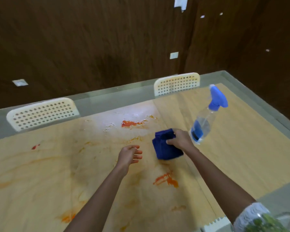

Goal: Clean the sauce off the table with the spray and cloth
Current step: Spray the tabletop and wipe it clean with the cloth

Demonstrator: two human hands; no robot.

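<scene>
Head cam: right hand (178, 139) grips blue cloth (166, 149) on table (241, 148) amid red sauce smears (166, 180); left hand (130, 154) hovers w/ fingers loose, empty. Spray bottle (206, 119) just right of cloth.

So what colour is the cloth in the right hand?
Dark blue cloth, gripped by the right hand; head view.

One spray bottle (206, 118), one blue cloth (164, 148). Two white perforated chairs (42, 113) (177, 83). Two hands (129, 155) (179, 138), one desk (241, 148).
</scene>
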